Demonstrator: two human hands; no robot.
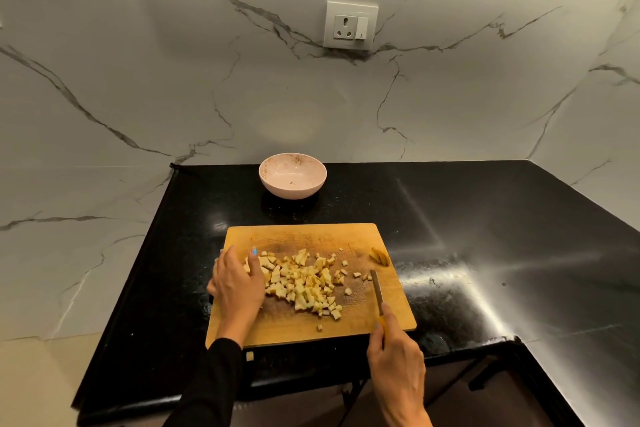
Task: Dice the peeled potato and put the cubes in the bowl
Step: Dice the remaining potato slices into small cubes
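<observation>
**Diced potato heaped on the board, bowl waiting behind**

A white marble-patterned wall point(138, 80) with grey veins rises behind and to the left of a polished black stone countertop point(485, 236), which catches streaks of light on its right half. A white wall socket with a switch point(350, 25) sits high on the wall, above the worktop's far edge.

A rectangular wooden chopping board point(304, 236), scuffed dark at its middle, lies near the front edge of the countertop. Behind it, well apart and close to the wall, stands a round pale pink bowl point(292, 175), speckled inside; whether the small fleck at its bottom is potato cannot be told.

The person's left hand point(237, 282), in a black sleeve point(211, 388), rests on the board's left side, fingers nearly straight and cupped edge-on against the pile, touching its left flank. The right hand point(396, 357) is wrapped around the yellow handle of a small kitchen knife point(376, 288), whose narrow blade points away from the person over the board's right side, just beside the outlying cubes.

The pale yellow potato cubes point(304, 282) lie in a loose heap across the middle of the board, between the two hands. A small uncut potato end piece point(379, 256) sits alone near the board's right edge. One stray cube point(249, 356) lies on the countertop just in front of the board.
</observation>
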